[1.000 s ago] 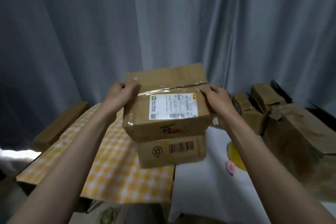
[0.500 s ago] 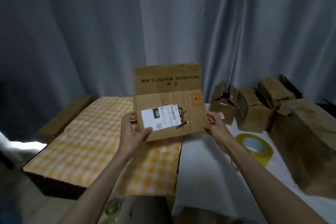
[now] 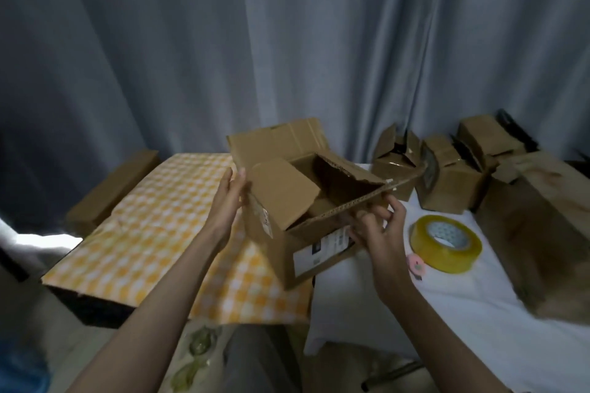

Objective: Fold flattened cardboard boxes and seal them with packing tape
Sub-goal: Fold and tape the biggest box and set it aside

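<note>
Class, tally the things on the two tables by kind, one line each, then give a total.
Cardboard boxes: 6 (held box, left box, right-hand ones)
Tape rolls: 1
Small pink items: 1
Total: 8

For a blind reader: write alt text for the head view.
Two hands hold an open cardboard box above a yellow checked cloth; left hand flat against its side, right hand gripping its front edge. Yellow tape roll lies right.

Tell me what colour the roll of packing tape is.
Translucent yellow with a white core, seen in the head view: roll of packing tape.
</note>
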Motion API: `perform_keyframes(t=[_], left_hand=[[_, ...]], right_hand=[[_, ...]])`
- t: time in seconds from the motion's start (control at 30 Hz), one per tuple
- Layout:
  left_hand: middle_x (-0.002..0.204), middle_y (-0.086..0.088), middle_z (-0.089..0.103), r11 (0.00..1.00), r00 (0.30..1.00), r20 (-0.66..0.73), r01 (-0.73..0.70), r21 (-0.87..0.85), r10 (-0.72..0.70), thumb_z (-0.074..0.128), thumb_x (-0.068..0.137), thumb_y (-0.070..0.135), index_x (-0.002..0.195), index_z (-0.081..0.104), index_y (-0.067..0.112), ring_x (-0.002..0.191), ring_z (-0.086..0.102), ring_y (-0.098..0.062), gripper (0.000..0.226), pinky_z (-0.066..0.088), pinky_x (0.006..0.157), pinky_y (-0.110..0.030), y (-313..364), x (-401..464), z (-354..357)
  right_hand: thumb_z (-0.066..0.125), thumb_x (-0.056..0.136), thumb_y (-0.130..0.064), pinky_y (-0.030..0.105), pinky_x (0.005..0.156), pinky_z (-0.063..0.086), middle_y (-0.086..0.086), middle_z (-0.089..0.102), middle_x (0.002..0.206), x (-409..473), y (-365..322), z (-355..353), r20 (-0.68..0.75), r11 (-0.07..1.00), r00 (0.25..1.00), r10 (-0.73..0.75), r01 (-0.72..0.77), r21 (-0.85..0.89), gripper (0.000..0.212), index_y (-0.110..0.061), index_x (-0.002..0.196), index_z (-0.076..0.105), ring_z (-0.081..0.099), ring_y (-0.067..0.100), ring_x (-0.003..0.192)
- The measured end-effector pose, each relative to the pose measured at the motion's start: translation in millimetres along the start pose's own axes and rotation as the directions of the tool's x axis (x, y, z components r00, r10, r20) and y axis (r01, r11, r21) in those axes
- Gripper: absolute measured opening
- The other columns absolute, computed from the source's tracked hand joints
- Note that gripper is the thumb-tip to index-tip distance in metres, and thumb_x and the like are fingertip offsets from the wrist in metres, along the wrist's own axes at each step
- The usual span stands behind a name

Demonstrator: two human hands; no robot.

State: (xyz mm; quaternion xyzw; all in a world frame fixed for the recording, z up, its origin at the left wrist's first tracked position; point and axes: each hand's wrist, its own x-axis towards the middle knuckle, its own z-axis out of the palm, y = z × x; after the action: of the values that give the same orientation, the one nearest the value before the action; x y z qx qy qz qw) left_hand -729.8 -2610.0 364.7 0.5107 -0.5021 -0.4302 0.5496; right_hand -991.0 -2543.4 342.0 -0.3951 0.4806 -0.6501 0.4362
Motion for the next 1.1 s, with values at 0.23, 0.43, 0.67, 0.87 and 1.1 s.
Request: perform_keyframes(t=[0.23, 0.43, 0.67, 0.87, 1.1], left_hand=[[0.103, 0.004, 0.055, 0.968, 0.967, -0.074, -0.240, 0.078, 0.245, 0.081, 0.080, 0.014, 0.122, 0.043, 0.017, 0.087, 0.059, -0.007, 0.056, 0.050, 0.068, -0.017, 3.2, -4.0, 25.2], [0.136, 0.019, 0.053, 0.754, 0.884, 0.230, -0.467, 0.462, 0.407, 0.070, 0.077, 0.057, 0.118, 0.055, 0.038, 0.120, 0.044, -0.015, 0.047, 0.043, 0.095, -0.036, -9.1, -20.8, 36.3], [0.150, 0.014, 0.040, 0.803, 0.923, 0.232, -0.383, 0.457, 0.308, 0.080, 0.063, 0.071, 0.139, 0.045, 0.043, 0.138, 0.039, -0.006, 0.088, 0.042, 0.111, -0.042, -17.5, -36.8, 17.2], [0.146, 0.006, 0.037, 0.760, 0.912, 0.225, -0.410, 0.505, 0.343, 0.085, 0.057, 0.065, 0.150, 0.037, 0.033, 0.131, 0.037, -0.005, 0.109, 0.033, 0.106, -0.021, 1.3, -10.5, 30.9], [0.159, 0.003, 0.016, 0.637, 0.940, 0.312, -0.326, 0.699, 0.139, 0.077, 0.078, 0.056, 0.156, 0.017, 0.036, 0.140, 0.036, -0.023, 0.101, 0.037, 0.111, -0.035, 6.8, 55.1, 67.9]], right_hand=[[0.071, 0.077, -0.067, 0.043, 0.114, 0.040, -0.011, 0.039, 0.147, 25.6, -24.0, 8.3, 0.140, 0.983, 0.989, -0.037, 0.062, -0.173, 0.075, -0.049, 0.143, 0.038, 0.045, 0.006, 0.130], [0.074, 0.085, -0.049, 0.039, 0.120, 0.029, -0.002, 0.009, 0.153, 35.3, -23.0, 8.8, 0.176, 0.800, 0.984, 0.024, 0.087, -0.594, 0.065, -0.031, 0.142, 0.050, 0.028, 0.024, 0.145], [0.086, 0.067, -0.053, 0.033, 0.118, 0.023, -0.007, 0.006, 0.164, -5.9, -14.7, -2.6, 0.315, 0.817, 0.948, 0.051, 0.141, -0.559, 0.127, -0.024, 0.161, 0.006, 0.016, 0.016, 0.150], [0.089, 0.073, -0.029, 0.039, 0.124, 0.020, 0.002, 0.016, 0.166, 60.6, -25.7, 0.1, 0.415, 0.698, 0.909, 0.037, 0.273, -0.662, 0.122, -0.015, 0.161, 0.006, 0.019, 0.019, 0.151], [0.068, 0.087, -0.003, 0.029, 0.114, 0.028, 0.010, 0.033, 0.158, 141.9, -38.1, 14.0, 0.457, 0.465, 0.889, 0.013, 0.399, -0.790, 0.079, -0.009, 0.155, 0.027, 0.033, 0.028, 0.145]])
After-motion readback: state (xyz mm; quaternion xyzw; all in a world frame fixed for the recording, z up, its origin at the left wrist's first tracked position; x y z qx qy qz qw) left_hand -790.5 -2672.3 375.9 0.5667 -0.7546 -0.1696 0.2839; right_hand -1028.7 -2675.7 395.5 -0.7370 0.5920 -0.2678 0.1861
